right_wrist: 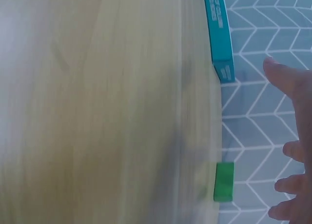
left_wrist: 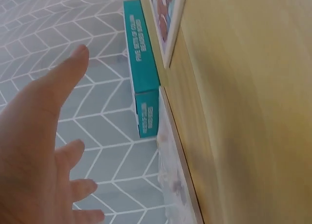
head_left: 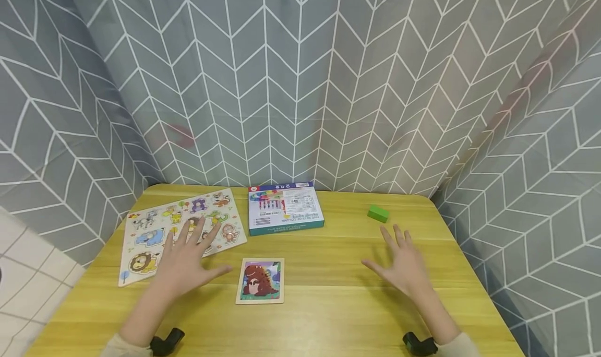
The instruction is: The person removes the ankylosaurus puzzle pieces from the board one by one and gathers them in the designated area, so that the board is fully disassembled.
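Note:
My left hand (head_left: 182, 265) hovers with spread fingers, overlapping an animal puzzle board (head_left: 151, 238) at the left in the head view. Its thumb points toward a small dinosaur picture puzzle (head_left: 260, 281) lying flat on the table. On the other side my right hand (head_left: 403, 265) is held above the wood with fingers apart and nothing in it. Just beyond its fingertips sits a small green block (head_left: 377, 213). Both wrist views show empty hands, the left hand (left_wrist: 36, 121) beside its board and the right hand (right_wrist: 300, 121) near the block (right_wrist: 224, 181).
At the back of the wooden table (head_left: 328, 320) lies a flat teal and white box (head_left: 285, 209) with printed labels. A grey curtain (head_left: 291, 85) with white chevron lines hangs behind the table and along its sides. White tiles (head_left: 30, 273) show at the far left.

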A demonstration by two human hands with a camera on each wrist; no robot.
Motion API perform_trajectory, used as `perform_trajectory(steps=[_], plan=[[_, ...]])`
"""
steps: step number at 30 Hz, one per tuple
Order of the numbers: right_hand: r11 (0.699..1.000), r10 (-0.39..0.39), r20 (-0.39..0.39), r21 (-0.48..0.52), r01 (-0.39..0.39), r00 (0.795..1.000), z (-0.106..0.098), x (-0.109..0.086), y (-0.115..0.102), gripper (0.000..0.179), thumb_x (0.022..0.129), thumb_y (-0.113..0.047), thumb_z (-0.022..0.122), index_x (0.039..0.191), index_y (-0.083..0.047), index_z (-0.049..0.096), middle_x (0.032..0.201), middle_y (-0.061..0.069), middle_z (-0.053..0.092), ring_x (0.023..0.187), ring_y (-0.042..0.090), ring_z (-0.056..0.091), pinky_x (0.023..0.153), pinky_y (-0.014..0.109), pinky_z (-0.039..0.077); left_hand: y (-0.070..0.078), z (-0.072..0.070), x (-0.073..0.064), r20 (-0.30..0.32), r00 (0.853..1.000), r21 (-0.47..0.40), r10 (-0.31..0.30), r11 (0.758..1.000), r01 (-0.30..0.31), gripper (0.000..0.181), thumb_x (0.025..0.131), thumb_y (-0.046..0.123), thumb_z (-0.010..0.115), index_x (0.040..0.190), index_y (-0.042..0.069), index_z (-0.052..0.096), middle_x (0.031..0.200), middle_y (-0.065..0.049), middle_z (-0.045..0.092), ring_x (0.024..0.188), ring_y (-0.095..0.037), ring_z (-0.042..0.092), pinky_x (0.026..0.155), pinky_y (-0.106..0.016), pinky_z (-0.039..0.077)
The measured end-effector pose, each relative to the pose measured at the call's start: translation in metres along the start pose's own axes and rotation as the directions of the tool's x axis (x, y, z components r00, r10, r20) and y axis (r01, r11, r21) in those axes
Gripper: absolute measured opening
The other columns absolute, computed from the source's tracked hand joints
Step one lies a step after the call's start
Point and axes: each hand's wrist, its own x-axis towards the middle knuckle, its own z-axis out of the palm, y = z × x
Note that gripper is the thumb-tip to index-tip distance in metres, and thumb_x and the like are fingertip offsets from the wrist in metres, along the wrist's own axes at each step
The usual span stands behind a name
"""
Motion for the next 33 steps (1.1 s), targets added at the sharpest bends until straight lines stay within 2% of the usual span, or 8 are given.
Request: perform_trajectory(steps=[4, 7, 12, 17, 22, 28, 30, 33], plan=[[0.995, 0.003, 0.020, 0.102, -0.005, 1.000, 0.005, 0.002, -0.013, 0.103, 0.089, -0.070, 0.073, 0.165, -0.010, 0.038, 0.168, 0.030, 0.031, 0.147, 0.062, 0.033, 0.103, 0.078, 0.040, 0.005, 0.004, -0.003, 0.024, 1.000, -0.075, 0.006, 0.997, -0.004, 0.105, 0.088, 0.075, 0.068, 0.171, 0.034, 0.020, 0.172, -0.027, 0.023, 0.154, -0.060, 0.018, 0.117, -0.080, 0.008], [0.982, 0.011, 0.044, 0.189, -0.019, 0.999, 0.009, 0.005, -0.023, 0.101, 0.089, -0.067, 0.074, 0.166, -0.012, 0.037, 0.170, 0.027, 0.030, 0.149, 0.058, 0.033, 0.105, 0.077, 0.039, 0.008, 0.007, -0.005, 0.028, 1.000, -0.167, -0.002, 0.986, 0.006, 0.104, 0.090, 0.070, 0.070, 0.172, 0.032, 0.019, 0.171, -0.028, 0.026, 0.151, -0.063, 0.020, 0.116, -0.081, 0.013], [0.957, -0.008, 0.045, 0.291, -0.005, 0.999, 0.014, 0.009, -0.037, 0.096, 0.090, -0.061, 0.076, 0.165, -0.012, 0.040, 0.169, 0.026, 0.032, 0.148, 0.055, 0.038, 0.108, 0.076, 0.038, 0.011, 0.013, -0.007, 0.001, 1.000, -0.355, -0.031, 0.934, 0.030, 0.101, 0.092, 0.058, 0.076, 0.172, 0.028, 0.020, 0.170, -0.027, 0.028, 0.151, -0.062, 0.023, 0.113, -0.082, 0.019], [0.927, -0.044, 0.021, 0.374, 0.033, 0.999, 0.021, 0.014, -0.048, 0.090, 0.091, -0.056, 0.077, 0.163, -0.012, 0.044, 0.167, 0.023, 0.038, 0.149, 0.051, 0.040, 0.111, 0.075, 0.035, 0.013, 0.021, -0.009, -0.033, 0.999, -0.459, -0.044, 0.888, 0.024, 0.099, 0.092, 0.052, 0.080, 0.171, 0.032, 0.023, 0.169, -0.027, 0.030, 0.149, -0.061, 0.029, 0.109, -0.083, 0.024], [0.893, -0.092, -0.025, 0.439, 0.093, 0.995, 0.027, 0.019, -0.060, 0.085, 0.091, -0.049, 0.080, 0.159, -0.008, 0.049, 0.162, 0.022, 0.047, 0.149, 0.047, 0.043, 0.114, 0.071, 0.036, 0.013, 0.030, -0.012, -0.045, 0.997, -0.498, -0.066, 0.867, 0.035, 0.097, 0.091, 0.050, 0.081, 0.170, 0.030, 0.028, 0.167, -0.028, 0.034, 0.147, -0.061, 0.032, 0.107, -0.083, 0.025], [0.855, -0.137, -0.024, 0.501, 0.130, 0.990, 0.037, 0.021, -0.081, 0.081, 0.089, -0.047, 0.083, 0.155, -0.012, 0.055, 0.157, 0.017, 0.055, 0.144, 0.042, 0.051, 0.098, 0.059, 0.056, 0.013, 0.040, -0.018, -0.046, 0.996, -0.480, -0.082, 0.876, 0.050, 0.096, 0.089, 0.055, 0.081, 0.166, 0.017, 0.039, 0.162, -0.026, 0.043, 0.143, -0.061, 0.039, 0.105, -0.084, 0.030], [0.839, -0.147, -0.011, 0.528, 0.130, 0.989, 0.041, 0.021, -0.088, 0.080, 0.088, -0.046, 0.084, 0.155, -0.013, 0.055, 0.156, 0.016, 0.056, 0.142, 0.041, 0.052, 0.093, 0.057, 0.058, 0.013, 0.044, -0.017, -0.049, 0.996, -0.469, -0.073, 0.882, 0.041, 0.096, 0.087, 0.057, 0.082, 0.164, 0.016, 0.042, 0.162, -0.024, 0.045, 0.142, -0.062, 0.038, 0.104, -0.084, 0.030], [0.814, -0.158, 0.024, 0.569, 0.116, 0.987, 0.047, 0.022, -0.097, 0.079, 0.089, -0.041, 0.085, 0.156, -0.012, 0.055, 0.155, 0.014, 0.057, 0.141, 0.039, 0.054, 0.096, 0.057, 0.057, 0.014, 0.049, -0.015, -0.053, 0.998, -0.462, -0.045, 0.887, 0.016, 0.097, 0.084, 0.057, 0.085, 0.163, 0.016, 0.045, 0.163, -0.019, 0.046, 0.144, -0.062, 0.036, 0.104, -0.085, 0.028]])
